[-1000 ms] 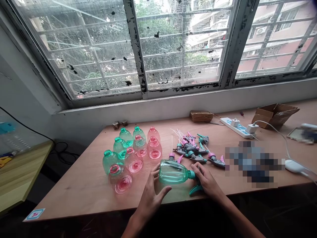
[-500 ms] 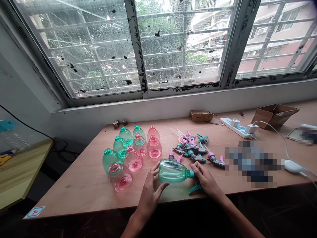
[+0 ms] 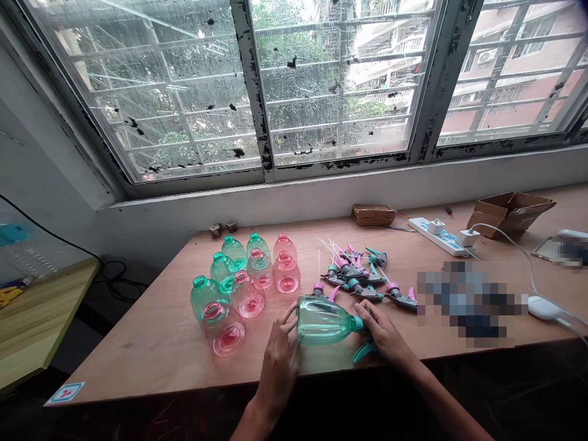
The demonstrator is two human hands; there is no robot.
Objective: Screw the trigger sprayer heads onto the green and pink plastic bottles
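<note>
The see-through green plastic bottle [image 3: 324, 320] lies on its side on the pale wooden table [image 3: 151, 343], near the front edge and right in front of you. Its wide flat base points to your left and its narrow neck to your right. The body is rounded and tapers to a teal collar. The teal plastic trigger sprayer head [image 3: 364, 351] sits at that neck, with its lever sticking out toward you under your fingers.

Your left hand [image 3: 280, 361] comes up from the bottom edge, back of the hand facing up. Its fingers are curled over the rim of the bottle's base and clamped on it; the thumb is hidden. Your right hand [image 3: 386, 334] reaches in from the lower right. Its fingers are closed round the sprayer head at the neck, knuckles up.

Just left of the bottle stands a cluster of green and pink plastic bottles [image 3: 239, 282], upright and touching one another. Just behind it is a loose pile of pink and teal sprayer heads with white dip tubes [image 3: 356, 272].

The blue-edged white sticker [image 3: 64, 393] on the front left table corner carries a red mark, too small to read. The white power strip [image 3: 436, 236] has blue markings, also unreadable. An open brown cardboard box [image 3: 508, 211] sits far right by the sill.
</note>
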